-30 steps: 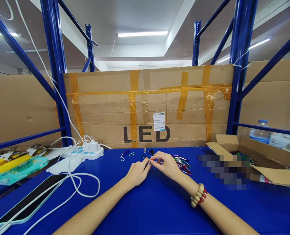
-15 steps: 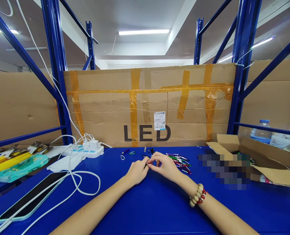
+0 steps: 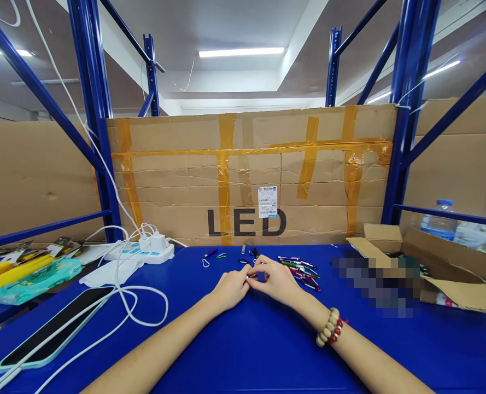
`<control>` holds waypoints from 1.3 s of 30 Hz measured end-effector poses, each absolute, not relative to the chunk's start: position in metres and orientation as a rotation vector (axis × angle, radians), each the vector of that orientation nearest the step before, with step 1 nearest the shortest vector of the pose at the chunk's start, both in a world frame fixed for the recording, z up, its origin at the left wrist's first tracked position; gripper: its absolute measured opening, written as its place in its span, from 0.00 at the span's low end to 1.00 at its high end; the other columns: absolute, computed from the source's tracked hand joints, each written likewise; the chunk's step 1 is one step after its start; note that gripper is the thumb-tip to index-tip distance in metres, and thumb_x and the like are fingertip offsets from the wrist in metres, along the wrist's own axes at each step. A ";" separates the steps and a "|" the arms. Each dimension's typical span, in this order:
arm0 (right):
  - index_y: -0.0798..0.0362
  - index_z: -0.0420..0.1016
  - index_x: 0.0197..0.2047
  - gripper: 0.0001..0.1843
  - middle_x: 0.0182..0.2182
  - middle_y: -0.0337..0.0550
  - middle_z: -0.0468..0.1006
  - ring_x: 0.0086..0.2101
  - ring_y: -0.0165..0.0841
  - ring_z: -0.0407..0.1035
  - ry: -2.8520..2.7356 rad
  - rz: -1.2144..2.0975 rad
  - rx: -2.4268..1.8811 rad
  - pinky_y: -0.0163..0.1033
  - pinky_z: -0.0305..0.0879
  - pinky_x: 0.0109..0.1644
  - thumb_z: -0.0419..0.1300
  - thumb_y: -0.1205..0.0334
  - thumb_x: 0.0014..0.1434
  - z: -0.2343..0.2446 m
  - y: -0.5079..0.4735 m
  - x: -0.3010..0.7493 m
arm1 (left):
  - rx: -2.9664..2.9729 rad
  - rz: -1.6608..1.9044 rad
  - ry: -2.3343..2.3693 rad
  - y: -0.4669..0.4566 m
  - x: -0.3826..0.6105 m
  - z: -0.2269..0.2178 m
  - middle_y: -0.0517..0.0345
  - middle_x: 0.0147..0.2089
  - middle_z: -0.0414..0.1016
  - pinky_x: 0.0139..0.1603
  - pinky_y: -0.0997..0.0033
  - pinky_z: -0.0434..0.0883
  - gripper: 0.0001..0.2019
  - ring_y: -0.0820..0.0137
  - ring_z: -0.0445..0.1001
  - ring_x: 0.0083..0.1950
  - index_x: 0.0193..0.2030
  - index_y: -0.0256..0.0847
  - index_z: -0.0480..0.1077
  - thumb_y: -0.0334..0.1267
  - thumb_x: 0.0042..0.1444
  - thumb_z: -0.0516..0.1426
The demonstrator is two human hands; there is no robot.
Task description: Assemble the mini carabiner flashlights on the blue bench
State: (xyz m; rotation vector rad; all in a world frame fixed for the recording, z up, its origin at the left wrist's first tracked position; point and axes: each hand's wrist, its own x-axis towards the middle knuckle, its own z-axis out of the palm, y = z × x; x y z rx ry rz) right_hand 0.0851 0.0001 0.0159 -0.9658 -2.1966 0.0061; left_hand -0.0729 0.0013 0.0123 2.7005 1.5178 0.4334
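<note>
My left hand and my right hand meet over the middle of the blue table. Between their fingertips is a small piece with a shiny glint, mostly hidden by the fingers. My right thumb and forefinger pinch at it, while my left fingers are curled round its other side. Just beyond the hands lie small dark clip-like pieces and a short grey cylinder. Right of my right hand is a pile of slim, shiny metallic pieces in purple, green, red and silver.
To the left lie a purple piece with a clip, a green clip, a phone, loose white cables and a power strip. An open cardboard box stands right. A large carton walls the back.
My hands have drawn slightly closer together at the fingertips. A shiny bit now shows between them where a dark piece showed before.
</note>
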 end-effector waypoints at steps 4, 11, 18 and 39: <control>0.45 0.76 0.31 0.05 0.30 0.32 0.68 0.26 0.26 0.63 -2.205 0.041 -1.002 0.29 0.50 0.25 0.65 0.65 0.51 0.016 -0.001 0.084 | 2.729 0.403 1.527 0.001 -0.072 0.011 0.56 0.40 0.72 0.36 0.69 0.65 0.11 0.60 0.71 0.41 0.45 0.42 0.61 0.30 0.55 0.47; 0.47 0.76 0.27 0.07 0.28 0.31 0.69 0.26 0.27 0.63 -2.166 0.075 -1.147 0.29 0.49 0.24 0.66 0.70 0.47 0.018 -0.004 0.079 | 2.763 0.393 1.515 0.004 -0.072 0.007 0.57 0.39 0.72 0.36 0.68 0.66 0.09 0.59 0.71 0.41 0.42 0.43 0.62 0.30 0.54 0.48; 0.49 0.75 0.28 0.05 0.29 0.33 0.70 0.24 0.27 0.63 -2.153 0.110 -1.092 0.29 0.53 0.24 0.63 0.70 0.51 0.016 0.001 0.082 | 2.732 0.415 1.527 0.003 -0.072 0.009 0.55 0.40 0.72 0.36 0.67 0.66 0.08 0.59 0.71 0.42 0.44 0.42 0.60 0.35 0.60 0.46; 0.58 0.76 0.31 0.24 0.24 0.42 0.73 0.18 0.26 0.58 -1.746 0.815 -0.831 0.30 0.53 0.19 0.61 0.43 0.44 0.011 0.018 0.087 | 2.600 0.743 1.257 0.002 -0.076 0.009 0.58 0.38 0.69 0.36 0.73 0.63 0.04 0.65 0.69 0.40 0.42 0.43 0.54 0.36 0.64 0.41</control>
